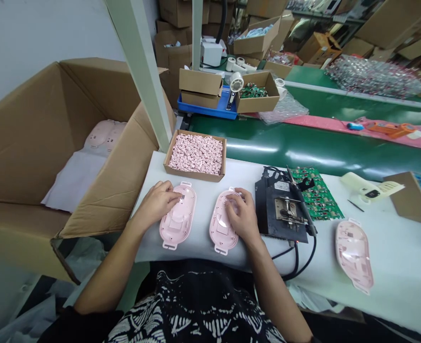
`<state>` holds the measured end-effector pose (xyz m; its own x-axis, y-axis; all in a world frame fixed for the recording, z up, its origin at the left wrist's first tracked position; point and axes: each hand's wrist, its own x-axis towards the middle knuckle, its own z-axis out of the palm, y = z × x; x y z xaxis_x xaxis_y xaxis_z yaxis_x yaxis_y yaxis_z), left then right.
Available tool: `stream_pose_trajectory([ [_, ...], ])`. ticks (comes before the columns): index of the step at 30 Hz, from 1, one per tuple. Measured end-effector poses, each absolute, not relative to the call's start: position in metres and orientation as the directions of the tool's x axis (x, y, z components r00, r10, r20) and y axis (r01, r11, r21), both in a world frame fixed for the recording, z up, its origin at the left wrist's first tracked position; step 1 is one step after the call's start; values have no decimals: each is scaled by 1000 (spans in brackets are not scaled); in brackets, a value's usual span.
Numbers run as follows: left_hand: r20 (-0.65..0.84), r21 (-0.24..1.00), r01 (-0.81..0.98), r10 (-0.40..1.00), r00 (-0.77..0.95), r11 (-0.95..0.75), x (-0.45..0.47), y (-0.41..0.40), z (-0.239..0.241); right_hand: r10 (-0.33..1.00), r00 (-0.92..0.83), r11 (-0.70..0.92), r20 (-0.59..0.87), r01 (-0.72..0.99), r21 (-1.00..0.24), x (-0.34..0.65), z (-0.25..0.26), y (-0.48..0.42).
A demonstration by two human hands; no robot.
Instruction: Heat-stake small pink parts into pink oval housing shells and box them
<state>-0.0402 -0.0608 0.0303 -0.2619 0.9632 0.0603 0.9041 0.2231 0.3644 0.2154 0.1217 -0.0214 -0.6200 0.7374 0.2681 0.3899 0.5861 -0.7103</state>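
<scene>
My left hand (pixel 156 202) has its fingers curled down on the upper end of a pale pink plastic oval housing (pixel 178 219), which lies flat on the white table (pixel 396 267). My right hand (pixel 241 214) covers the upper half of a second pink housing (pixel 222 233) close by. Whatever lies under my fingertips is hidden. A third housing (pixel 354 256) lies further right, out of reach of both hands. Just above my hands stands a shallow cardboard tray (pixel 196 155) heaped with small pink pieces.
Right of my right hand sit a black metal fixture (pixel 280 205) with a cable and green circuit boards (pixel 317 193). A large open carton (pixel 67 143) holding pink housings stands left. Beyond the table runs a green conveyor belt (pixel 267 147), with boxes around it.
</scene>
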Motion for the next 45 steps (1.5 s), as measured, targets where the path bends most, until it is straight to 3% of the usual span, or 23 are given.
stream_pose_trajectory([
  [4,36,470,857,965,-259,212,-44,-63,26,739,-619,585,266,393,-710,215,-22,121],
  [7,31,570,775,935,-353,273,-41,-62,27,744,-617,573,258,390,-721,216,-21,120],
  [13,-17,571,668,821,-571,477,-34,-50,25,807,-559,441,189,358,-823,218,-22,126],
  [17,-103,645,602,834,-542,471,-28,-46,25,793,-591,379,146,291,-878,218,-21,131],
  [25,-190,824,380,837,-513,420,-7,-46,19,757,-630,430,174,279,-859,214,-16,129],
  [33,-207,854,301,809,-551,424,-5,-42,13,757,-642,447,124,371,-814,206,-15,128],
  [45,-189,894,254,827,-530,368,-5,-39,17,767,-635,373,-93,560,-740,195,1,134],
])
